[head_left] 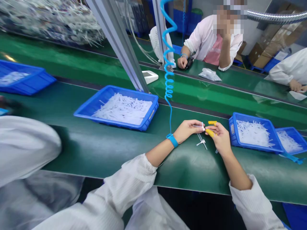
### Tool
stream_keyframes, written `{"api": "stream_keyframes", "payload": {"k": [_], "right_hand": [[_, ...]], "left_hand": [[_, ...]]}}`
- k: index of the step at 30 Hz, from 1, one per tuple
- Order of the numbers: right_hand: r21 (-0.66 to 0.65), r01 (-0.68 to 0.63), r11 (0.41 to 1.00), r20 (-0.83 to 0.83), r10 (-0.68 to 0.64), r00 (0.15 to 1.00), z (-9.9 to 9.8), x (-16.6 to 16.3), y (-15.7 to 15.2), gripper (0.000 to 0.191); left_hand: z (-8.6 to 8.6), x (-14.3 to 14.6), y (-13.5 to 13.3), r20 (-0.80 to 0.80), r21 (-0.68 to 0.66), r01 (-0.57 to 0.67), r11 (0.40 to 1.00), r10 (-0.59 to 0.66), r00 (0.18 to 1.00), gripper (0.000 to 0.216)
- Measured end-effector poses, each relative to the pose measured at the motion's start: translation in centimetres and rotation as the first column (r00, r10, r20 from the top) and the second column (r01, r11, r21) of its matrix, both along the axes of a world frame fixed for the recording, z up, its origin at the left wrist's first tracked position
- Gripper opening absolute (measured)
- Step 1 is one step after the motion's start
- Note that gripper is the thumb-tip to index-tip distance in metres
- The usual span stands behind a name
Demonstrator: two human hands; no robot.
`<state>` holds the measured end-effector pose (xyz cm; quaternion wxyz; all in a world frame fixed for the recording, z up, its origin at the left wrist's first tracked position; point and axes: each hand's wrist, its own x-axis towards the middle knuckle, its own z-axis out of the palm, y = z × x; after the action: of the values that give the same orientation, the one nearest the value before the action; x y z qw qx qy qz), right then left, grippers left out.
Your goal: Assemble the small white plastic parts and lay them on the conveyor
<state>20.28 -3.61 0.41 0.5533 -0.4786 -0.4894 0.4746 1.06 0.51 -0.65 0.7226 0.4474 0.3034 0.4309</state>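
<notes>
Pinching a small white plastic part [202,127] between their fingertips, the left hand [188,130] and the right hand [220,138] meet just above the green table [107,150]. Loose white parts [201,142] lie beneath them, and a blue tray [232,131] sits just beside the right hand.

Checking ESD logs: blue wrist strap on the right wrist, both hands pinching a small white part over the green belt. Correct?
No: head view shows the blue wrist strap on the left wrist. Left hand and right hand do pinch the small white part over the green belt.
</notes>
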Motion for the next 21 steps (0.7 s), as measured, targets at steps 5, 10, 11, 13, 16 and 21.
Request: {"api": "stream_keyframes", "payload": {"k": [5,10,11,13,16,21], "right_hand": [[0.032,-0.026,0.999,0.088,0.023,0.996,-0.03,-0.26,-0.26,0.036],[0.045,-0.025,0.999,0.098,0.02,0.995,-0.02,-0.32,-0.53,0.033],[0.044,-0.025,0.999,0.104,0.02,0.994,-0.05,-0.31,-0.58,0.032],[0.041,-0.027,0.999,0.12,0.022,0.993,-0.15,-0.25,-0.66,0.031],[0.035,-0.035,0.999,0.129,0.03,0.991,-0.36,-0.1,-0.75,0.031],[0.022,-0.057,0.998,0.148,0.053,0.988,-0.31,0.05,-0.84,0.03]], "left_hand": [[0.07,-0.11,0.0,-0.051,0.032,0.015,0.999,-0.013,0.999,0.047],[0.1,-0.11,-0.09,-0.056,0.025,0.015,1.0,-0.013,0.998,0.048],[0.12,-0.1,-0.13,-0.062,0.035,0.013,0.999,-0.011,0.998,0.047],[0.13,-0.09,-0.21,-0.08,0.063,0.005,0.998,0.0,0.997,0.045],[0.11,-0.06,-0.31,-0.106,0.097,-0.008,0.995,0.019,0.994,0.044],[0.03,-0.06,-0.39,-0.129,0.119,-0.016,0.993,0.032,0.991,0.043]]}}
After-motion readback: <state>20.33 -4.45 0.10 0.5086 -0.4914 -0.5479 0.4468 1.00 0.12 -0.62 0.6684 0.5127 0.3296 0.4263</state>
